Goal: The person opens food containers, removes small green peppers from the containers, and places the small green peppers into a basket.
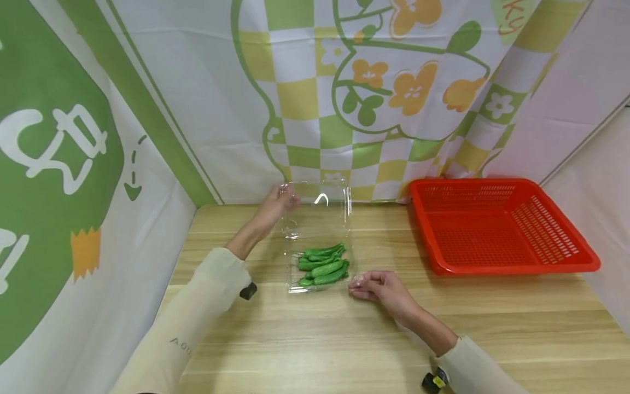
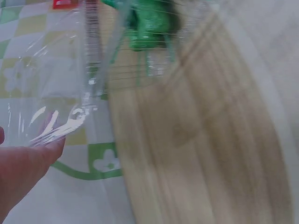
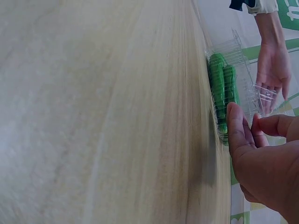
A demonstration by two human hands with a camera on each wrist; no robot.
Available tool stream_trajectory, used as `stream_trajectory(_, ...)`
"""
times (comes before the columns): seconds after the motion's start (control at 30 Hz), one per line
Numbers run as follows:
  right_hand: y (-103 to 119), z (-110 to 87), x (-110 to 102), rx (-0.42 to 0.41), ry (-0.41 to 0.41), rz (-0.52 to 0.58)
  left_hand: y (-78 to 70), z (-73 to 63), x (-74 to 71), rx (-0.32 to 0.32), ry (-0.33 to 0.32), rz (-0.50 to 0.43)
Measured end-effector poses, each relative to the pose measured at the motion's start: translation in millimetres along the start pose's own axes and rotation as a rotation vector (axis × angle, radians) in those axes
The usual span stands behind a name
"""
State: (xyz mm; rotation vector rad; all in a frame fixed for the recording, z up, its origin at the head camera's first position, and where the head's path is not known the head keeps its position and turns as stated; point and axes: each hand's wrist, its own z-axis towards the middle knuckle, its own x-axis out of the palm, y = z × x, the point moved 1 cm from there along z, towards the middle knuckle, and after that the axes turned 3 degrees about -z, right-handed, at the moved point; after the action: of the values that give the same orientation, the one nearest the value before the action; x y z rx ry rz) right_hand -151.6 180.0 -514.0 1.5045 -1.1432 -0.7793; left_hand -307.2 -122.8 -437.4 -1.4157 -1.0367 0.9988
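Observation:
A clear plastic clamshell container (image 1: 292,287) stands on the table with its lid (image 1: 315,210) raised at the back. Several green peppers (image 1: 328,269) lie in its base, side by side. My left hand (image 1: 276,207) holds the lid at its upper left corner, fingers behind the clear plastic in the left wrist view. At the front right corner of the base, my right hand (image 1: 386,293) pinches the rim between thumb and fingers. The right wrist view shows its fingertips (image 3: 235,112) beside the peppers, overlapping the container's side.
A red perforated plastic basket (image 1: 435,262) stands on the table (image 1: 315,345) to the right. Behind the table's back edge hangs a patterned curtain (image 1: 295,98). A white and green cloth wall (image 1: 133,230) rises along the left side.

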Motion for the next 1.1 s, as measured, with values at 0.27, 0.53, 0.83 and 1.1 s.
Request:
stream_trajectory(0.27, -0.5, -1.4, 0.7, 0.000, 0.025, 0.005, 24.0, -4.6, 5.8, -0.099, 0.038, -0.015)
stream_trajectory(0.53, -0.9, -3.3, 2.7, 0.003, 0.049, 0.001, 38.7, -8.6, 8.9, -0.165, 0.087, 0.008)
stream_trajectory(0.83, -1.7, -5.5, 5.6, 0.009, 0.077, 0.011, 49.1, -8.8, 15.3, -0.259, 0.054, -0.053)
stream_trajectory(1.1, -3.1, -4.6, 5.8, 0.002, 0.090, 0.000, 55.6, -9.4, 16.3, -0.307, 0.094, -0.150)
